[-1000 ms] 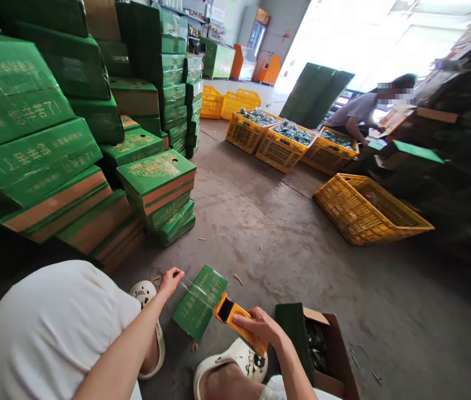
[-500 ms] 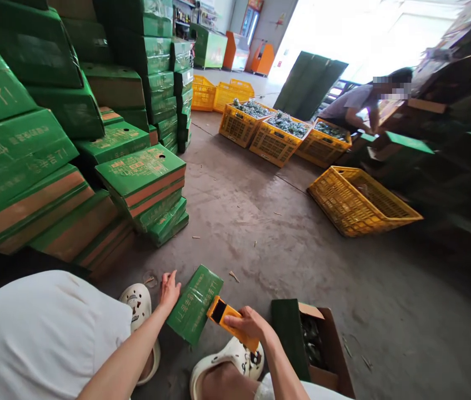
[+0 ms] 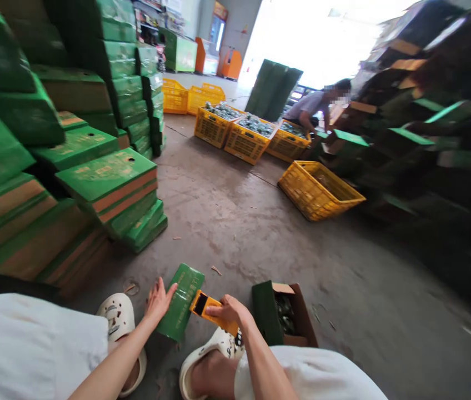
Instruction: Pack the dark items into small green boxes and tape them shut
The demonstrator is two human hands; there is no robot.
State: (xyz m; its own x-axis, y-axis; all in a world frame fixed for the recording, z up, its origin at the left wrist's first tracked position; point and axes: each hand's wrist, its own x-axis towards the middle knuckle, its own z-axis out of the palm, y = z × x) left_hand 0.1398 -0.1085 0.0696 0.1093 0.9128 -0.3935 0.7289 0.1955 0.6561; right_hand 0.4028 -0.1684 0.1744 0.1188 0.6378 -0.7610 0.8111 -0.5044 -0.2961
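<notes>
A small green carton [image 3: 181, 300] lies on the concrete floor between my feet. My left hand [image 3: 157, 300] rests flat against its left side, fingers spread. My right hand [image 3: 228, 311] grips an orange tape dispenser [image 3: 208, 309] pressed onto the carton's right edge. To the right of it stands an open brown box [image 3: 297, 314] with a green flap, holding dark wrapped items.
Tall stacks of green cartons [image 3: 73, 150] fill the left. Yellow crates [image 3: 316, 189] sit mid-floor and further back, some filled. A person [image 3: 314, 105] bends over boxes at the back right. Dark piled boxes [image 3: 427, 139] line the right. My white clogs [image 3: 121, 322] flank the carton.
My left hand let go of the stretched tape end and dropped flat onto the carton's side. The dispenser stayed on the carton. My view swung right.
</notes>
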